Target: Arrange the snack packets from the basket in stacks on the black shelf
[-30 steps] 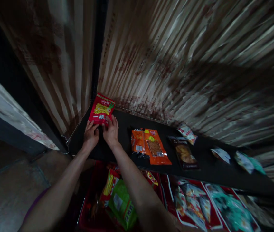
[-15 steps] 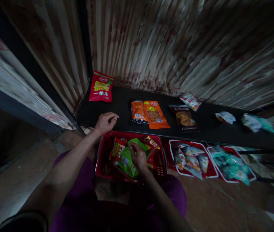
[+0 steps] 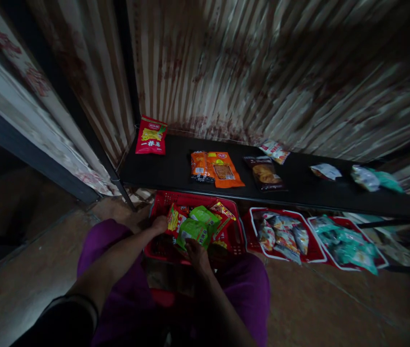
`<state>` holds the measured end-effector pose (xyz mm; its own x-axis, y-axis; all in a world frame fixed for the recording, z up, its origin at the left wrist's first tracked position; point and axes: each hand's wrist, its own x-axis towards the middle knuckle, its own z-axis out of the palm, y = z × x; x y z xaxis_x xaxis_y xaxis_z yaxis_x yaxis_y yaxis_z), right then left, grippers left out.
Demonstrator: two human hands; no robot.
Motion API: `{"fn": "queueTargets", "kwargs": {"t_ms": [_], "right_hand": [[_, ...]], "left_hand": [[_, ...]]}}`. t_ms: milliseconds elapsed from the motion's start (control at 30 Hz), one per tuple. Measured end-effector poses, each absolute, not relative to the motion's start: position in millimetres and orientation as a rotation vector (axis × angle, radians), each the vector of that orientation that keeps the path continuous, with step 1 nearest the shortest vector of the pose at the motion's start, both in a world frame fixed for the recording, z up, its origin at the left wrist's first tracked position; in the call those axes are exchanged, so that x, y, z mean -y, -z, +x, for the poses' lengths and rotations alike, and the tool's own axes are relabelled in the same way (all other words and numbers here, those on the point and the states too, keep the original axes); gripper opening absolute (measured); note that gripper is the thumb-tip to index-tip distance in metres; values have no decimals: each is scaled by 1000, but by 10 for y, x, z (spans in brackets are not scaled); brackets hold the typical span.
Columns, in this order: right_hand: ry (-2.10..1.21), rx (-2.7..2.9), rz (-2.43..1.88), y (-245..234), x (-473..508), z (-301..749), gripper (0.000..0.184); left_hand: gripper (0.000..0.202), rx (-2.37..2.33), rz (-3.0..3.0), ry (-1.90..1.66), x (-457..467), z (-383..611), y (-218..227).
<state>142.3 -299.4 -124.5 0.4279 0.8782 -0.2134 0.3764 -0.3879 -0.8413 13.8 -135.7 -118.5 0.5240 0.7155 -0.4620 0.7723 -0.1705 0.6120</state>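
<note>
Below the shelf edge, a red plastic basket (image 3: 241, 241) holds several snack bags. My left hand (image 3: 159, 225) has reached over its left side, closed at the edge of a red-and-yellow snack bag (image 3: 175, 220); the fingertips are partly hidden behind that bag. At the lower edge of a green snack bag (image 3: 192, 232) is my right hand (image 3: 197, 254), its fingers bent against the wrapper. Another green bag (image 3: 205, 215) lies just behind, and a red bag (image 3: 223, 224) is to the right.
A black shelf (image 3: 176, 168) carries a red snack bag (image 3: 151, 136) standing at the left, orange packs (image 3: 223, 169), a brown bag (image 3: 264, 173) and several pale packs. Two more baskets, one with white-and-orange packs (image 3: 286, 236), one with teal packs (image 3: 349, 246), stand at right.
My left hand has come down from over the shelf edge into the basket's left side. My right hand has drawn back towards me, and the green bags lie differently, both now showing.
</note>
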Motion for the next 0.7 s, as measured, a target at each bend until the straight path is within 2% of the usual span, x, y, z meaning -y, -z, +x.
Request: {"fn": "queueTargets", "kwargs": {"t_ms": [200,367,467,533,600,700], "right_hand": [[-624,947,-2019,1009,2962,1798,42],[-581,1006,-1847,475,2732,1990,58],[-792,1012,-1635,99,2673,1995,61],[-993,970,-1489,-101,2687,1954,56],[-1139,868,-1365,-237,2725,1888,49],[-1179,662,-1243,-341,2781,1777,41]], "left_hand": [[22,-1012,2007,-75,1342,270,864],[19,-775,2118,-107,1210,207,224],[18,-558,2138,-81,1179,169,-248],[16,-459,2090,-86,1183,170,-509],[18,-438,2022,-107,1195,187,-690],[25,-540,1829,-284,1224,206,-801]]}}
